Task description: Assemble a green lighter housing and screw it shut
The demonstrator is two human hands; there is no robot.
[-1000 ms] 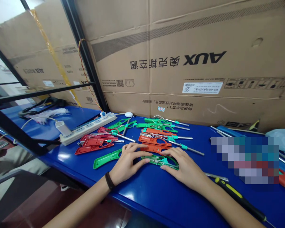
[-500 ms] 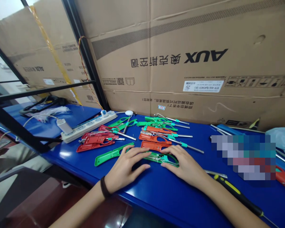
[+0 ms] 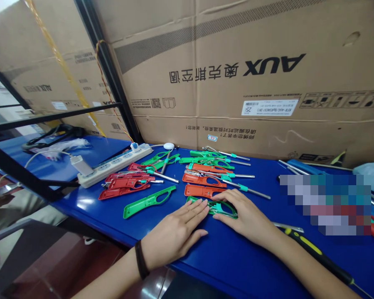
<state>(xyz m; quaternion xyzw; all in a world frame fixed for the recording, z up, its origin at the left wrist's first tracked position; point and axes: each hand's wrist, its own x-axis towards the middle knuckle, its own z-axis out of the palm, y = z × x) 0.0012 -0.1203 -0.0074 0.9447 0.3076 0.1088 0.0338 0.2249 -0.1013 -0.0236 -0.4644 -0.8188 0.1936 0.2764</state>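
A green lighter casing half [image 3: 224,208] with small inner parts lies on the table in front of me. My right hand [image 3: 246,214] grips its looped handle end between thumb and fingers. Over its other end my left hand [image 3: 177,232] stretches its fingers flat and close together, hiding part of the casing, with the thumb apart. To the left rests a bare green casing half [image 3: 145,203]. Just behind are orange casing halves [image 3: 199,180], some with metal tubes fitted.
Several red casings [image 3: 127,182] lie left, more green ones [image 3: 210,160] at the back. A white power strip [image 3: 112,166] stands behind the red ones. A black-yellow screwdriver [image 3: 318,253] is under my right forearm. Cardboard [image 3: 224,33] walls the back; a metal frame [image 3: 109,62] rises left.
My left hand has shifted right and toward me, away from the bare green casing half, and its fingers have straightened over the other one. My right hand stays at the handle end.
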